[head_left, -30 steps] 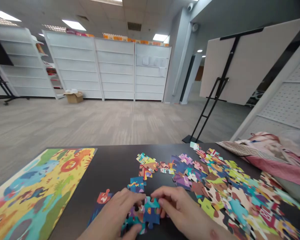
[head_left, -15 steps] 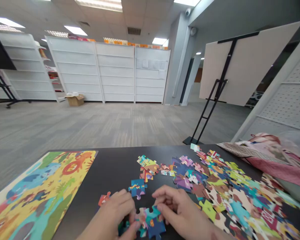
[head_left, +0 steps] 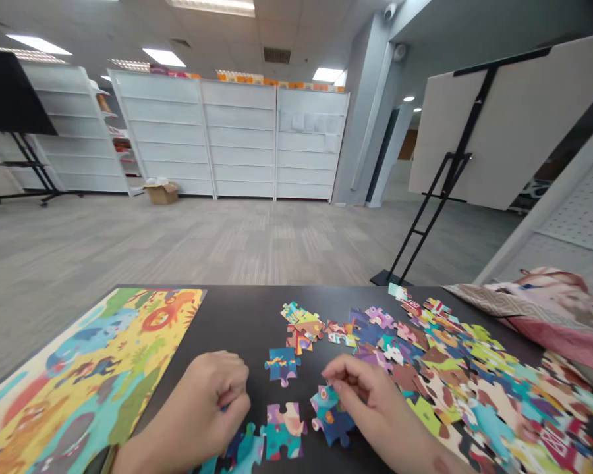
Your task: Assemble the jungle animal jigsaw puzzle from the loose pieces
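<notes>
My right hand (head_left: 370, 401) is closed, with thumb and fingertips at the upper edge of a blue and teal puzzle piece (head_left: 335, 421) that has orange spots. Left of that lies a pink, teal and purple puzzle piece (head_left: 284, 431), with a gap between the two. My left hand (head_left: 205, 401) is curled into a fist low over the table; whatever its fingers may hold is hidden. Teal and dark blue pieces (head_left: 247, 451) show partly from under it. Farther up, a dark blue puzzle piece (head_left: 282, 365) lies by itself between my hands.
Loose puzzle pieces (head_left: 474, 375) cover the right side of the black table (head_left: 237, 316). A small cluster (head_left: 301, 326) lies near the middle. The colourful picture sheet (head_left: 113, 355) is on the left. A pink and patterned cloth bag (head_left: 548, 316) sits at the right edge.
The blue and teal piece has come apart from the pink one, moving right with my right hand. My left hand has drawn away left and closed into a fist. The view has shifted slightly.
</notes>
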`<action>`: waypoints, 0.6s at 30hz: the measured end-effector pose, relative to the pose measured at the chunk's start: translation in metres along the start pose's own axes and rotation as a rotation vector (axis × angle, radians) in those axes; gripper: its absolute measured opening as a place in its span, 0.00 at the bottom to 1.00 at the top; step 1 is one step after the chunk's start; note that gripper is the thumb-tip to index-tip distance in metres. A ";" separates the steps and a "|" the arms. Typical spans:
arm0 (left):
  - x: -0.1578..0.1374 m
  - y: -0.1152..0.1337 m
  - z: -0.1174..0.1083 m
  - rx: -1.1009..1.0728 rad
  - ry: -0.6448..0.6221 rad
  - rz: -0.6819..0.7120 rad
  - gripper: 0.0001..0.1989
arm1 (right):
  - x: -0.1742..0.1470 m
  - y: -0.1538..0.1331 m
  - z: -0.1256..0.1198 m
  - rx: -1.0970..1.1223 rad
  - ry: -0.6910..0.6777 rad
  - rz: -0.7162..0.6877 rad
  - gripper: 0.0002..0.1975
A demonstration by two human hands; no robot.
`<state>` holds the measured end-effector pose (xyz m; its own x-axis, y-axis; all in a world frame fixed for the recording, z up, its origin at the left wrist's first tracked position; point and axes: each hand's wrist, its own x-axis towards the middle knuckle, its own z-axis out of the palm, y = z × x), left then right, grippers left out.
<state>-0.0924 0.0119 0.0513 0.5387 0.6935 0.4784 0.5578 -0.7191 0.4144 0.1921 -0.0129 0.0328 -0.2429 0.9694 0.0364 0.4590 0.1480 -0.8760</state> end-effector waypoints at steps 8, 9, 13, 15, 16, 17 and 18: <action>-0.002 -0.006 0.000 -0.001 -0.111 -0.029 0.15 | 0.000 -0.002 -0.002 -0.016 0.027 0.033 0.14; -0.003 -0.006 0.001 0.003 -0.119 -0.029 0.15 | 0.000 -0.001 -0.002 -0.011 0.043 0.038 0.14; -0.005 -0.007 0.003 0.023 -0.160 -0.083 0.15 | 0.004 0.002 -0.002 -0.004 0.095 0.036 0.12; -0.004 -0.005 0.003 0.027 -0.201 -0.101 0.16 | 0.005 0.001 -0.002 0.003 0.103 0.044 0.11; -0.004 -0.002 0.003 0.026 -0.233 -0.102 0.16 | 0.005 0.000 -0.002 0.016 0.101 0.048 0.11; -0.002 0.001 0.003 0.025 -0.272 -0.104 0.15 | 0.006 -0.001 -0.002 0.033 0.098 0.051 0.11; -0.001 0.005 0.003 0.023 -0.319 -0.113 0.13 | 0.006 -0.002 -0.002 0.053 0.093 0.057 0.11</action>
<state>-0.0889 0.0080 0.0506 0.6409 0.7502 0.1625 0.6376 -0.6382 0.4314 0.1909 -0.0071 0.0360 -0.1365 0.9903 0.0275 0.4232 0.0834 -0.9022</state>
